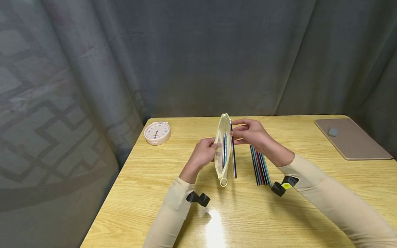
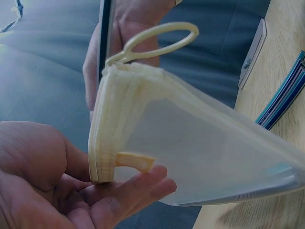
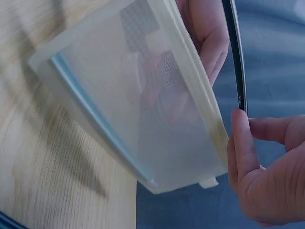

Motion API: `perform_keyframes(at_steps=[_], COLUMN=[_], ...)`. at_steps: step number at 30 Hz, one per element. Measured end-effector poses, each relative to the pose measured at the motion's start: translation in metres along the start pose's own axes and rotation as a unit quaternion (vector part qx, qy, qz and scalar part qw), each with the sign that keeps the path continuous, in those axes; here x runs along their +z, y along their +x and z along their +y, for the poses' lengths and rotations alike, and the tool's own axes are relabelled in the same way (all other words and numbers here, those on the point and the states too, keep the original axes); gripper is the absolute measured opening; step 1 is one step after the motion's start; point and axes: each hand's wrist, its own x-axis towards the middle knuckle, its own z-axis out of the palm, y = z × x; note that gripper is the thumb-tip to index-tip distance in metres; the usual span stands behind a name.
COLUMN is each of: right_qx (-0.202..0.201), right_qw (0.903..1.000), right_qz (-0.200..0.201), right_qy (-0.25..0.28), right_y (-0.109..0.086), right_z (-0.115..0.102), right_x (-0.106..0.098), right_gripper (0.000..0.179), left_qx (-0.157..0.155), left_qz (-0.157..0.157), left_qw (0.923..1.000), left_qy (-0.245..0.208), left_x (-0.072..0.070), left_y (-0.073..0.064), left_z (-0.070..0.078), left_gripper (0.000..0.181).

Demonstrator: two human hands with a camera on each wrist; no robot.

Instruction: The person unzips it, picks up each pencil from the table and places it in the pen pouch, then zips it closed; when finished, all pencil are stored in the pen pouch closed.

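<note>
A translucent mesh zipper pouch [image 1: 227, 162] with cream edging and a ring pull stands open-topped above the table. My left hand [image 1: 204, 151] pinches its left edge between thumb and fingers. Inside lie a few pencils [image 1: 224, 151], seen through the mesh in the right wrist view as a light-blue stick [image 3: 102, 124]. My right hand [image 1: 249, 132] pinches one dark pencil [image 1: 233, 155] near its far end, just right of the pouch opening. Several more pencils [image 1: 260, 167], dark, red and blue, lie side by side on the table below the right forearm.
A round white clock [image 1: 157, 133] sits at the table's back left. On the right, a brownish mat or board [image 1: 356, 141] carries a small grey eraser-like block [image 1: 333, 132]. A grey curtain [image 1: 211, 62] hangs behind the wooden table [image 1: 139, 193].
</note>
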Motion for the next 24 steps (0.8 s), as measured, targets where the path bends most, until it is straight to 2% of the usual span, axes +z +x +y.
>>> perform_keyframes(at_steps=[16,24], right_qx=[-0.041,-0.079], right_qw=[0.9972,0.9918], right_qz=[0.042,0.073], right_qy=[0.047,0.069], right_y=[0.002,0.006], right_z=[-0.003,-0.004], right_x=[0.010,0.014], right_gripper=[0.055,0.053], left_qx=[0.006,0.007], left_qz=[0.003,0.007], left_qw=[0.9997,0.9997], left_qy=[0.025,0.020], left_x=[0.002,0.001], left_y=[0.001,0.000], left_z=[0.000,0.001], left_gripper=[0.029,0.027])
